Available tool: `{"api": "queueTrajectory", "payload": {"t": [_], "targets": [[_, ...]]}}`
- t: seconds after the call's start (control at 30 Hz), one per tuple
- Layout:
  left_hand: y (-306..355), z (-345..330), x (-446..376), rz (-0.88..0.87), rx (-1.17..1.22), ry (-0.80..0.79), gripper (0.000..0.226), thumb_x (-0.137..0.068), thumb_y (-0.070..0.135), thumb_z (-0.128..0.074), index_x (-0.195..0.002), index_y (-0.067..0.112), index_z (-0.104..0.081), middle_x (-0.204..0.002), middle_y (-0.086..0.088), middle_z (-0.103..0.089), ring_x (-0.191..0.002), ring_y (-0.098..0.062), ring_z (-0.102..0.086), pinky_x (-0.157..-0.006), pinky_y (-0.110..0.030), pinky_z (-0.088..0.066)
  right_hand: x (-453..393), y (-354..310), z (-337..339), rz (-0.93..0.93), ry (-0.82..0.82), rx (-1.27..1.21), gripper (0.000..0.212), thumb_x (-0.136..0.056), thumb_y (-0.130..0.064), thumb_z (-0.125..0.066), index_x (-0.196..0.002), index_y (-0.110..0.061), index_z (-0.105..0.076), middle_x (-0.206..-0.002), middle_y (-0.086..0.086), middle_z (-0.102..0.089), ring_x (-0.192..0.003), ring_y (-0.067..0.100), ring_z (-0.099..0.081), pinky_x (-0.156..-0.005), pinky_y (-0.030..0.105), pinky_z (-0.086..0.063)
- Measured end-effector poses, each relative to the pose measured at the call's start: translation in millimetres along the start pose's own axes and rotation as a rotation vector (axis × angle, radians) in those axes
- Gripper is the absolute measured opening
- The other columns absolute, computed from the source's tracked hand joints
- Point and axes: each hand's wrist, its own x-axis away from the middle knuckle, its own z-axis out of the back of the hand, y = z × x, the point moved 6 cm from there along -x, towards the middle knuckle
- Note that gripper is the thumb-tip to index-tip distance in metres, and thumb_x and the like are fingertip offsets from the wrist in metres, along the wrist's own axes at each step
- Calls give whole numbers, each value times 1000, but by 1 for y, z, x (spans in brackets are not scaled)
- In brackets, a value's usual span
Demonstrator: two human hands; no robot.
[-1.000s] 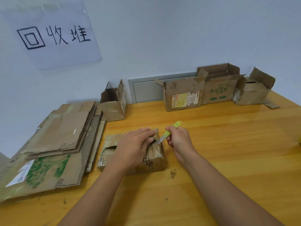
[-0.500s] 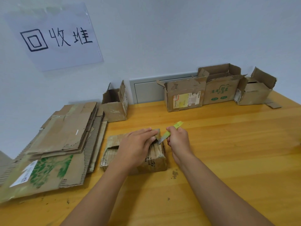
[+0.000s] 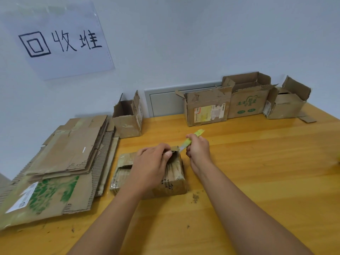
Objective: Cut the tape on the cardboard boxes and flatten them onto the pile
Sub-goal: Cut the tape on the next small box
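The small taped box (image 3: pixel 149 173) lies near the middle of the wooden table (image 3: pixel 257 172), just beside the right edge of the flattened pile (image 3: pixel 60 162), so that once collapsed it need only be slid leftward. The left hand (image 3: pixel 150 166) rests on top of the box, its fingers curled over the far upper edge with the thumb tip against a raised flap — a hold that appears to steady the carton and keep the seam exposed. The right hand (image 3: pixel 197 150) is closed round a yellow-green utility knife (image 3: pixel 191 139); the blade end points down and left and meets the box at its far right top corner, beside the left thumb, while the handle end sticks up and away from the person. The cut seems to be at its start, the box not yet flattened; the closeness of blade and thumb is the evident hazard.

The pile occupies the table's left edge beneath a handwritten paper sign (image 3: pixel 60 41) on the wall. One open box (image 3: pixel 127 116) stands at the pile's far corner. Three further open boxes (image 3: pixel 244 100) stand in a row along the table's far edge toward its right corner — apparently awaiting the same treatment. Cardboard crumbs (image 3: pixel 195 197) lie just in front of the taped box.
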Motion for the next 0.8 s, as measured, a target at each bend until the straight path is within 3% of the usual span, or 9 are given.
{"api": "queueTrajectory", "payload": {"t": [0.13, 0.2, 0.3, 0.43, 0.57, 0.63, 0.7, 0.77, 0.8], "targets": [[1, -1, 0, -48, -3, -32, 33, -102, 45, -37, -130, 36, -53, -130, 19, -59, -122, -3, -47, -97, -23, -23, -4, -9, 8, 55, 36, -189, 18, -100, -28, -58, -90, -13, -58, -60, 2, -57, -49, 11, -51, -48, 25, -41], [4, 1, 1, -88, 30, -43, 34, -103, 40, -41, -133, 35, -55, -136, 19, -56, -129, -3, -45, -100, -26, -26, 2, -12, 8, 131, -41, -213, 19, -102, -36, -54, -105, -19, -61, -69, 5, -70, -59, 16, -65, -52, 24, -50], [16, 6, 2, -207, 78, -81, 34, -103, 34, -46, -135, 35, -58, -138, 18, -55, -133, -5, -43, -104, -27, -28, 20, -14, 0, 322, -237, 18, 33, -105, -42, -41, -136, -39, -49, -86, 3, -77, -80, 13, -74, -68, 20, -56], [23, 21, 4, -312, -156, -25, 45, -98, 54, -37, -130, 36, -62, -119, 2, -57, -111, -19, -50, -90, -36, -38, 45, -16, 10, 546, -237, 386, 27, -105, -42, -37, -129, -42, -49, -77, -12, -74, -78, -9, -65, -65, 1, -40], [14, 30, 6, -82, -363, -62, 63, -82, 74, -44, -133, 40, -56, -98, 9, -45, -95, -12, -43, -75, -27, -32, 63, -11, 38, 605, -61, 474, 45, -100, -54, -29, -131, -29, -51, -70, -19, -69, -74, -10, -62, -61, 13, -42], [5, 24, 9, 27, -163, -273, 66, -80, 71, -56, -141, 47, -42, -106, 14, -45, -102, -8, -45, -81, -26, -39, 71, -8, 44, 614, -38, 477, 51, -98, -55, -27, -133, -27, -50, -70, -18, -69, -73, -9, -63, -63, 16, -45], [0, 26, 12, 178, 264, -421, 75, -82, 61, -56, -150, 42, -31, -115, 16, -52, -105, -3, -51, -85, -26, -46, 77, -6, 45, 611, -55, 433, 44, -101, -49, -30, -131, -24, -51, -64, -12, -69, -65, -1, -66, -61, 21, -52], [-6, 29, 11, 340, 431, -347, 77, -84, 59, -49, -153, 31, -29, -129, 9, -53, -115, -7, -52, -91, -33, -49, 87, -2, 40, 587, -154, 389, 43, -100, -50, -32, -126, -23, -52, -63, -7, -70, -55, 5, -67, -53, 19, -52], [-9, 30, 10, 399, 303, -273, 80, -87, 64, -49, -154, 26, -27, -142, 0, -46, -128, -17, -47, -100, -41, -46, 93, 1, 35, 576, -242, 379, 41, -99, -52, -33, -124, -26, -53, -67, -5, -71, -53, 8, -67, -50, 19, -51]]}}
